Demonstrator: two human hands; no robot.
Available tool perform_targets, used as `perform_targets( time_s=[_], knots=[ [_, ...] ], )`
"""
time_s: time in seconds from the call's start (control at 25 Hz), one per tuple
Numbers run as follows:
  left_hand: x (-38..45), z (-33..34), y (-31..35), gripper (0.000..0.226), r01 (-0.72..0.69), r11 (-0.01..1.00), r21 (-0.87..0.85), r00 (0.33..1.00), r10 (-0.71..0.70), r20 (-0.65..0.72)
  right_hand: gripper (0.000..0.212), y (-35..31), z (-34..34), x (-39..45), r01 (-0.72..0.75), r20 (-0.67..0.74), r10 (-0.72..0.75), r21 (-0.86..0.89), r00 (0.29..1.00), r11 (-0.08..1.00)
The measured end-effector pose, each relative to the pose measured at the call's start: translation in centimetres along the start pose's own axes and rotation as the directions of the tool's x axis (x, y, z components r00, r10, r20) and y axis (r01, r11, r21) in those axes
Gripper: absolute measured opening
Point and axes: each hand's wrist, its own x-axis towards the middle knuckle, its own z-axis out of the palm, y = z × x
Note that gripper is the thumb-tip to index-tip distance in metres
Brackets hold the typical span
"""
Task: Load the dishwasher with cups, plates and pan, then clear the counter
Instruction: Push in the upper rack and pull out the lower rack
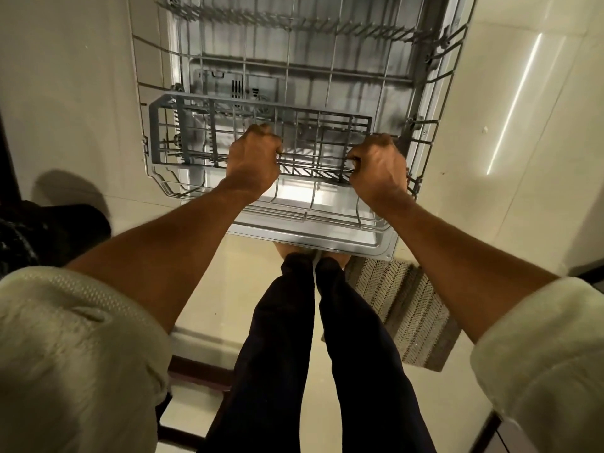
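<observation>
Gripping the near top rail of the grey plastic lattice cutlery basket (261, 138) at frame centre — both hands curl round it, the left hand (254, 158) at mid-rail, the right hand (379, 165) at the basket's right end. The basket sits inside the grey wire lower dishwasher rack (425, 93), which is pulled out over the open white dishwasher door (327, 238) and fills the upper half of the frame.

Handling, by judgement: basket light and stiff, holding nothing visible; open lattice gives fingers easy purchase; best held on the top rail at two spread points, as now, so it stays level. Rack rigid, rolling, likely to shift if tugged.

Pose: both forearms reach forward and down from the lower corners, cream sleeves (65, 338) pushed up to the elbows, knuckles up, thumbs tucked towards the rail.

Cups, plates and pan — none in view; loading appears not yet begun.

Also present: patterned floor mat (408, 308), lower right.
</observation>
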Motion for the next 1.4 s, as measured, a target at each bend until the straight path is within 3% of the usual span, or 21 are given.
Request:
perform_targets(
  time_s=[0.6,0.88,1.04,1.24,1.4],
  knots=[
    [1.0,0.5,-0.3,0.031,-0.007,1.0,-0.011,1.0,0.008,0.024,0.043,0.2,-0.5,-0.3,0.01,0.119,-0.001,-0.073,0.993,0.997],
    [-0.5,-1.5,-0.3,0.046,0.011,0.999,-0.043,0.999,-0.009,0.034,0.037,-1.1,-1.7,-1.0,-0.009,0.13,0.021,-0.089,0.991,0.996],
    [-3.1,-4.0,-0.4,0.056,-0.042,0.996,-0.077,0.999,0.043,0.023,0.033,-4.6,-4.2,-3.1,0.001,0.146,0.024,-0.175,0.989,0.985],
    [-8.3,-9.6,-0.3,0.072,-0.076,0.993,-0.094,0.997,0.073,-0.033,0.063,-11.6,-9.0,-6.7,0.114,0.17,-0.074,-0.236,0.983,0.965],
    [-12.6,-14.2,-1.3,0.075,-0.066,0.992,-0.11,0.998,0.062,-0.033,0.071,-18.5,-12.3,-9.4,0.154,0.199,-0.101,-0.271,0.975,0.95]
  ],
)
